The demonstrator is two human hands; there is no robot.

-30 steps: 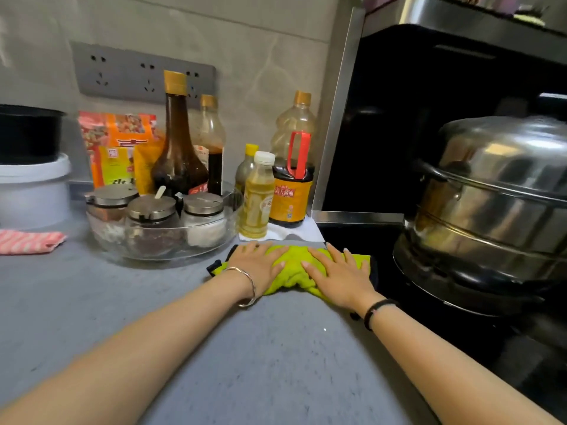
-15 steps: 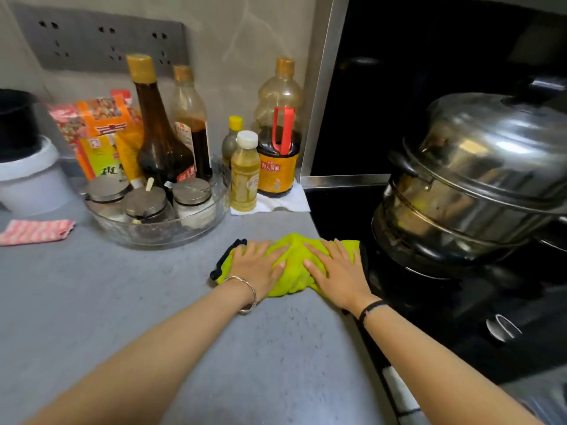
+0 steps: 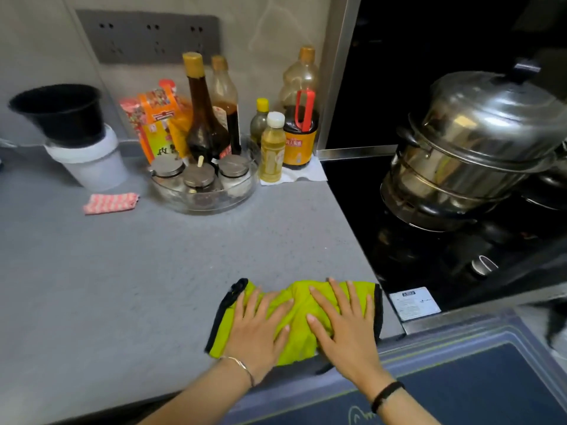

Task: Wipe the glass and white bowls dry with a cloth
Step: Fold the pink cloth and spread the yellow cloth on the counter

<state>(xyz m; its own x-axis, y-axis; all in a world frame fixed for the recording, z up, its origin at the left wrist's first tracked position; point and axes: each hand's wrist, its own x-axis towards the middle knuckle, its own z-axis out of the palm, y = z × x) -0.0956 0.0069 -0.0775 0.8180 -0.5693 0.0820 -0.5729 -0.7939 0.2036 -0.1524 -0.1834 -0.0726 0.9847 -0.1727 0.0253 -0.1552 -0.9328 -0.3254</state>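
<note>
Cloth (image 3: pixel 297 305) (yellow-green, black edging) is laid bunched on the grey counter (image 3: pixel 138 286) at its near edge, just beside the black hob (image 3: pixel 368 194).

Left hand (image 3: pixel 257 329) is pressed palm-down on the cloth's left half, fingers straight and spread. Nothing is gripped. Right hand (image 3: pixel 345 326) is pressed flat on the right half in the same way, fingers straight, nothing gripped. A silver bangle (image 3: pixel 242 366) is worn on the left wrist and a black band (image 3: pixel 386 394) on the right.

Glass bowl (image 3: pixel 245 194) is set at the back of the counter, well apart from the cloth, with 3 lidded jars (image 3: pixel 199 176) held inside it. Bottles (image 3: pixel 202 118) are grouped behind it and to its right.

A white container (image 3: pixel 95 167) with a black pot (image 3: pixel 61 115) stacked on it is placed far left, and a pink striped rag (image 3: pixel 110 203) is laid in front of it. A steel steamer (image 3: pixel 478 142) is seated on the hob.
</note>
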